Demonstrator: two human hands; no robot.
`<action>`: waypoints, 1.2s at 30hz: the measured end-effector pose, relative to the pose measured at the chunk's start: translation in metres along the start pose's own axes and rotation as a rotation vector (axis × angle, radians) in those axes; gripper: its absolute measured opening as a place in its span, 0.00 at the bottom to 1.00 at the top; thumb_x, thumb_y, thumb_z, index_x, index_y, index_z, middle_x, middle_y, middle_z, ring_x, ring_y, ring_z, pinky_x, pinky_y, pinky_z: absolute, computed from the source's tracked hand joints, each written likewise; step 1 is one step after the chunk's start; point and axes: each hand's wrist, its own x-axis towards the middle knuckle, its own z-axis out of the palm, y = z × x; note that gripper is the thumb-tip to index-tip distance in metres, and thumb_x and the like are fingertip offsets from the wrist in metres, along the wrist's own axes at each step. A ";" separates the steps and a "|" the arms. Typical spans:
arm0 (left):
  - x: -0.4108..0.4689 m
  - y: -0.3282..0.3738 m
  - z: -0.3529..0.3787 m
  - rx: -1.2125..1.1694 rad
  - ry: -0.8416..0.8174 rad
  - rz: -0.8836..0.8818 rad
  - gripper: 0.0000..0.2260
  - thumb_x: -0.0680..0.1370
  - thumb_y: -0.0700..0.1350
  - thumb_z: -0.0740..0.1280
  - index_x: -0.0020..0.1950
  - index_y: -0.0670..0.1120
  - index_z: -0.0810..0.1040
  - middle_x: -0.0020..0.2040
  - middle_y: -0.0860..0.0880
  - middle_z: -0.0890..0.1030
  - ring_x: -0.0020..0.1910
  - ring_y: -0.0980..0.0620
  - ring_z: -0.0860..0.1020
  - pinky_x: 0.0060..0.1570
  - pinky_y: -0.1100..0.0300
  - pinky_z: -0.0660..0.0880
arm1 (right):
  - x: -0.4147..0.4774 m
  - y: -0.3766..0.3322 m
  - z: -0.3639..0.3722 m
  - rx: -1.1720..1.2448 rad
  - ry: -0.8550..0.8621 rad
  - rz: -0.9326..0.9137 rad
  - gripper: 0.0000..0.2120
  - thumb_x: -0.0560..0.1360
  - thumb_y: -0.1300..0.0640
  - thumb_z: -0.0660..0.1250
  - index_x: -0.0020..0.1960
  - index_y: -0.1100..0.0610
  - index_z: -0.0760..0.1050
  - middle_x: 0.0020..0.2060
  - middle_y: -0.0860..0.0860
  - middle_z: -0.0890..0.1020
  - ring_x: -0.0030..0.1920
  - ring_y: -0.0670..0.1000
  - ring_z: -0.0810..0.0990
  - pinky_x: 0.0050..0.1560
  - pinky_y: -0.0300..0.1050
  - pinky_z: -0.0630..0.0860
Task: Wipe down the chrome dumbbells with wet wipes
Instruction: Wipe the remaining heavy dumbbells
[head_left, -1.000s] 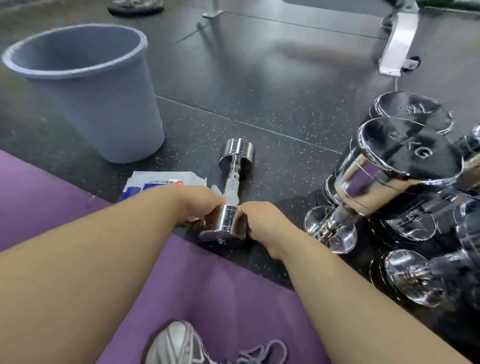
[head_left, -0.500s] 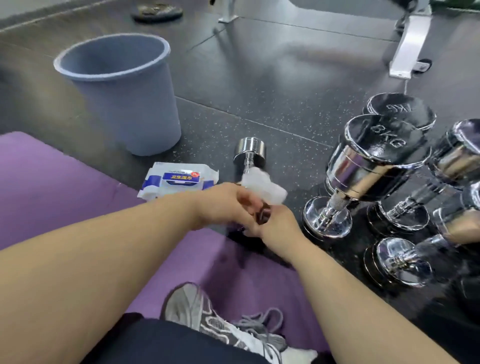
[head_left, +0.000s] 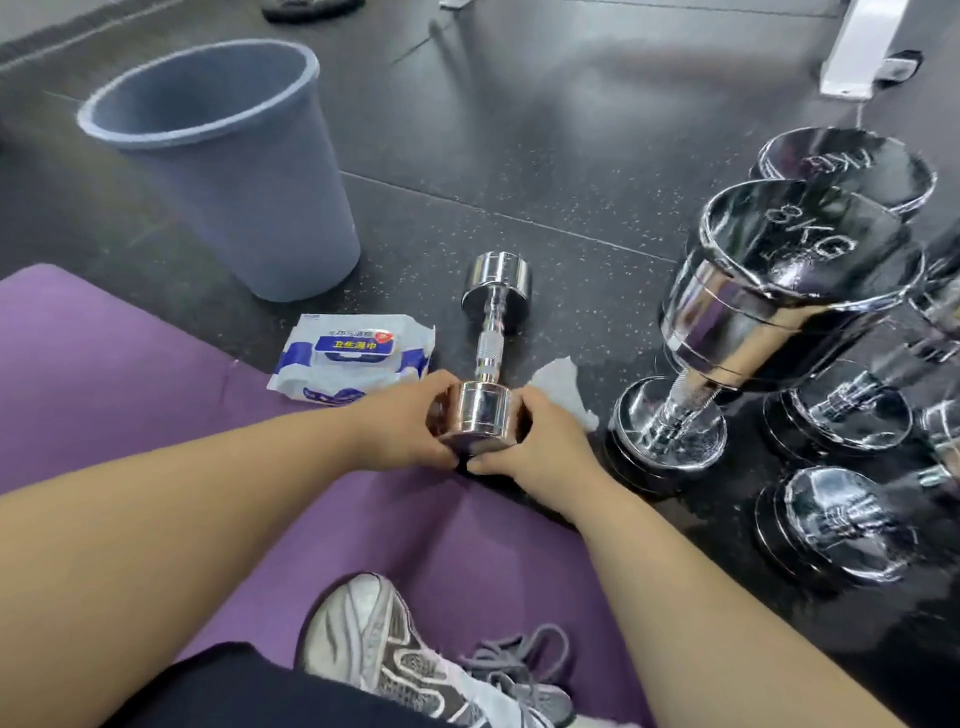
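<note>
Fingers of left hand and right hand clamp near head of small dumbbell from either side. Dumbbell flat on floor at mat edge; wet wipe just behind right hand.

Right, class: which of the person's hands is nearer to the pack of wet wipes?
Left. The left hand grips the near head of the dumbbell, just beside the pack; the right hand grips that head's other side, farther from the pack.

Single view: wide-angle camera on the seated person's head, facing forward and steeply down, near above the small dumbbell; the floor beyond the dumbbell recedes toward the frame's top edge.
</note>
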 end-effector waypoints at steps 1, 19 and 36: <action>0.000 0.000 -0.002 0.065 0.048 0.017 0.26 0.66 0.48 0.79 0.58 0.54 0.70 0.48 0.55 0.79 0.48 0.53 0.78 0.46 0.62 0.74 | -0.002 -0.002 -0.002 0.025 0.000 0.001 0.27 0.56 0.58 0.83 0.50 0.51 0.74 0.42 0.44 0.81 0.42 0.44 0.77 0.41 0.37 0.71; -0.030 0.057 -0.080 -1.052 0.369 -0.113 0.17 0.77 0.59 0.66 0.48 0.46 0.80 0.40 0.48 0.82 0.36 0.54 0.80 0.45 0.57 0.79 | 0.002 -0.109 -0.039 0.591 0.189 0.118 0.21 0.83 0.51 0.50 0.49 0.56 0.81 0.40 0.51 0.86 0.50 0.53 0.81 0.59 0.51 0.73; -0.038 0.072 -0.078 -1.344 0.549 -0.084 0.15 0.84 0.54 0.54 0.53 0.49 0.78 0.45 0.48 0.80 0.41 0.52 0.77 0.47 0.56 0.74 | -0.011 -0.194 -0.029 -0.225 0.465 -0.503 0.11 0.79 0.58 0.64 0.54 0.52 0.84 0.58 0.52 0.83 0.57 0.51 0.79 0.61 0.42 0.72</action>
